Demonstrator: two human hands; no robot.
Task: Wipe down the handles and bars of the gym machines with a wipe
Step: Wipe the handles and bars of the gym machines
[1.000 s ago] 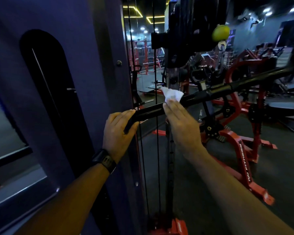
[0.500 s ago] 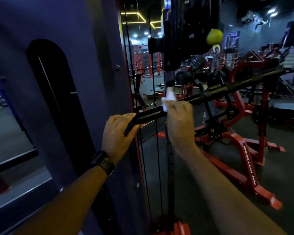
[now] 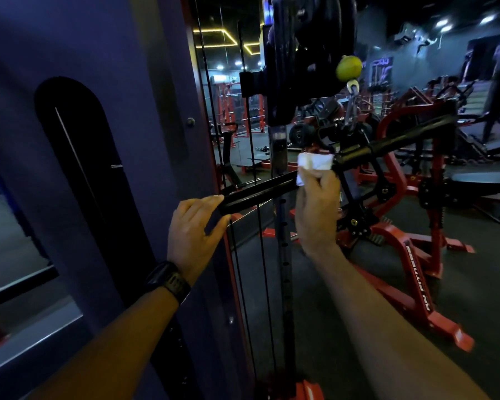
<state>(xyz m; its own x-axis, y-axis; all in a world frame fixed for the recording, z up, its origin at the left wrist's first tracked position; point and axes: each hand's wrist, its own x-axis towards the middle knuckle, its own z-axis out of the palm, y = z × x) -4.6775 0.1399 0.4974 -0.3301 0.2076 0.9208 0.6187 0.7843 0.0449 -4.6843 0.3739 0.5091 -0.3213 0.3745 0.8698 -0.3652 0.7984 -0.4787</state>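
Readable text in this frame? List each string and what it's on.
"AN FITNESS": white letters running along the red machine leg; the first two letters are uncertain.
Wall sign: too blurred to read.
Watch: nothing legible.

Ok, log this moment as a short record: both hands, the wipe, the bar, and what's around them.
left hand: grips the near end of the bar
right hand: holds the wipe on the bar, further along
wipe: white, folded, draped over the bar's top
bar: black, long, slanting up to the right, hung under a clip and a yellow-green ball
wrist: dark watch on the left arm
background: red machine frames on a dark floor
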